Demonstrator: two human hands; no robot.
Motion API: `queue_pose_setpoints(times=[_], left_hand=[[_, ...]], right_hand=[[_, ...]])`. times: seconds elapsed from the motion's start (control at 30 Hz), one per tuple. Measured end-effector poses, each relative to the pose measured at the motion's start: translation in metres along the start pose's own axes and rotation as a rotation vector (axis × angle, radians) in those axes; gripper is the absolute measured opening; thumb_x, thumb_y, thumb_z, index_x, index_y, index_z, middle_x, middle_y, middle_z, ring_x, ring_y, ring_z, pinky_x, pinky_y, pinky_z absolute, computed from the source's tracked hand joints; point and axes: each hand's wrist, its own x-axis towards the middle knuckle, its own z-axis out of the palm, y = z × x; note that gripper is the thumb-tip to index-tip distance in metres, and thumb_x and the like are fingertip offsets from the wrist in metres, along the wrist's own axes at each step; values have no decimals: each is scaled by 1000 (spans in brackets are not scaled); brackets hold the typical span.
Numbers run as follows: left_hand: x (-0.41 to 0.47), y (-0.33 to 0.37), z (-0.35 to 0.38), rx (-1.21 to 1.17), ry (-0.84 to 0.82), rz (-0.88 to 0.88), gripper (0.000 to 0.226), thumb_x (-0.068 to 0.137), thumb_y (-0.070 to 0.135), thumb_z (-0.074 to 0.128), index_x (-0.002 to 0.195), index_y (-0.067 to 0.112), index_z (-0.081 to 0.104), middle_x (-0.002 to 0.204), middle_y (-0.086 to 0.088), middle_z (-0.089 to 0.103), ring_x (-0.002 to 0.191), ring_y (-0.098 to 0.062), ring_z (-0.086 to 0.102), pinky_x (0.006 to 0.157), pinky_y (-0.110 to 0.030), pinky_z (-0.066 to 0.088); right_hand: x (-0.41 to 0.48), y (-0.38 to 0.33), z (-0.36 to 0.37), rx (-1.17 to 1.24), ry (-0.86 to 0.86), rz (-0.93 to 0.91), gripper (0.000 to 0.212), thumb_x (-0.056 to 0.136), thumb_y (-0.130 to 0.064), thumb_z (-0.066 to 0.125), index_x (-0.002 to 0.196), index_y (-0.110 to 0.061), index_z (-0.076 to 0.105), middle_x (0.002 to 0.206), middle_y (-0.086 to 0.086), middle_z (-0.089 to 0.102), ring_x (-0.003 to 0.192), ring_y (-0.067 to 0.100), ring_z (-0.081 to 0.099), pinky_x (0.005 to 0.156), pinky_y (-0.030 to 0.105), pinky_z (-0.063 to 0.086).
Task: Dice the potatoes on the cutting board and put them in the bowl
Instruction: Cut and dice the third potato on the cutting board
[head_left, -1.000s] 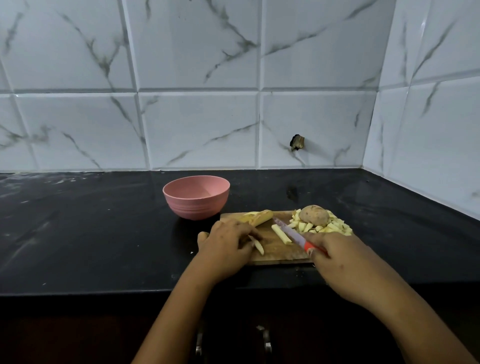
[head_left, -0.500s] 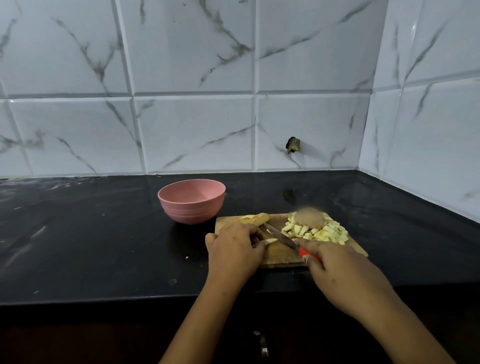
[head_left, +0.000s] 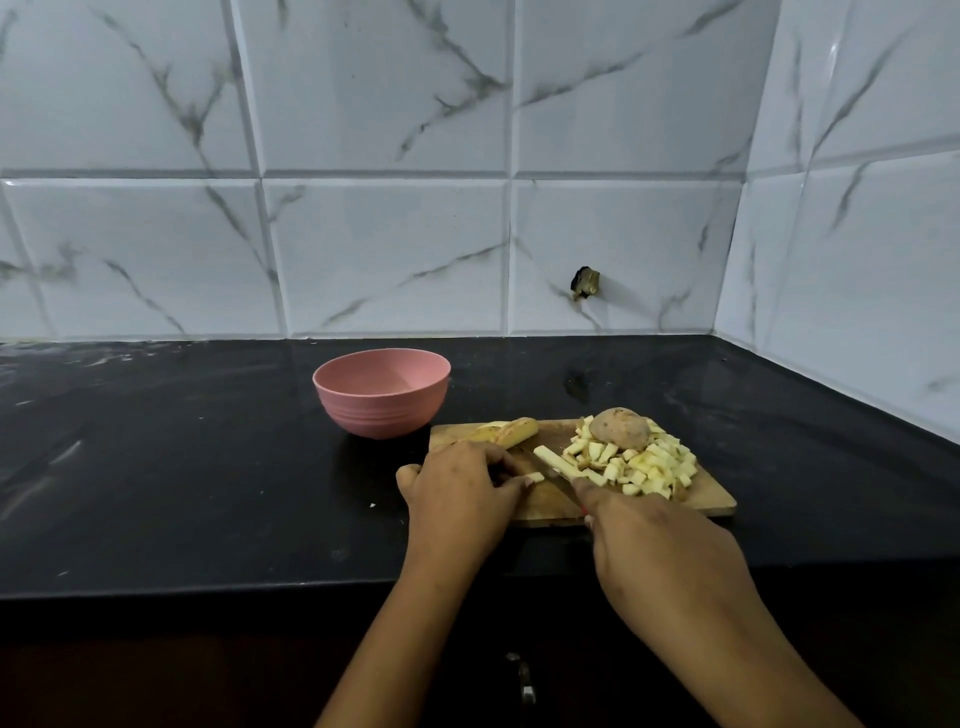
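A wooden cutting board (head_left: 709, 499) lies on the black counter. On its right side is a pile of diced potato (head_left: 647, 465) with a whole unpeeled potato (head_left: 621, 427) on top. A potato wedge (head_left: 511, 431) lies at the board's back left. My left hand (head_left: 460, 491) pinches a potato strip (head_left: 535, 477) against the board. My right hand (head_left: 660, 545) grips a knife (head_left: 556, 480) whose blade lies just right of my left fingertips, beside another strip (head_left: 558, 465). The pink bowl (head_left: 382, 392) stands empty behind the board's left end.
The black counter (head_left: 182, 467) runs left from the board and meets white marble-look tiled walls (head_left: 389, 249) behind and on the right. A dark hole (head_left: 586, 282) shows in the back wall. The counter's front edge is just below my wrists.
The knife has moved left from near the pile toward my left fingertips, and its red handle is now hidden under my right hand. My left hand keeps holding the strip.
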Motion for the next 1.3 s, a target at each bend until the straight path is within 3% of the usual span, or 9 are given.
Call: queue_pose_setpoints(times=[0.1,0.27,0.43,0.57,0.7,0.87,1.0,1.2,1.3], left_hand=[[-1,-1,-1,15,13,-11,18,85,49,63,93,34,69,77,17,56,91,-2,46,78,-31,21],[-2,-1,-3,20,-15,-2,14,89,44,59,98,38,69,87,18,57,105,-5,50,82,-31,24],[-3,-2,-4,22,-20,-37,15,89,43,60,100,38,69,99,17,62,107,-7,50,84,-33,28],[-4,-2,-5,7,-6,-80,19,87,47,62,97,34,70,98,15,61,106,-8,46,82,-31,25],[-5,-2,-5,8,-22,-57,16,89,42,60,99,35,69,96,17,56,108,-8,43,82,-32,25],[-5,-3,-5,11,-13,-48,15,91,38,58,98,35,70,87,19,47,107,-9,43,81,-32,25],[-8,-2,-5,13,10,-45,13,90,38,58,94,35,70,76,19,43,103,-7,42,78,-31,22],[-4,-4,-7,-9,-30,-14,12,89,41,60,97,39,69,90,20,59,100,-3,50,80,-31,24],[3,-3,-10,-48,-97,-8,5,86,40,65,85,38,69,80,20,55,88,0,47,80,-30,24]], right_hand=[[-9,0,-1,60,23,-12,61,100,-21,43,151,-38,14,95,-10,52,80,10,47,49,19,27],[-13,-9,-2,42,12,-50,56,101,-24,41,150,-38,17,124,-8,53,98,10,58,57,21,34],[4,-11,1,11,-6,-41,52,100,-20,42,147,-36,27,94,-7,55,76,11,49,48,20,28],[3,-10,0,32,-3,-19,60,100,-20,44,151,-37,16,103,-6,59,77,12,49,50,20,32],[-9,-13,-2,64,14,-49,57,100,-23,42,149,-39,17,110,-9,59,89,9,57,66,23,46],[-9,-23,-4,56,-101,-45,58,101,-22,43,149,-37,16,122,-3,55,103,15,57,69,26,41],[-1,-31,-1,-14,-120,-62,60,100,-14,44,151,-30,16,118,1,57,103,17,58,71,29,43],[-6,-13,-5,160,34,-17,46,103,-30,32,147,-41,24,105,-10,61,85,7,57,69,25,48],[-6,4,-10,253,84,36,44,103,-34,32,146,-42,30,108,-13,62,83,4,52,73,23,49]])
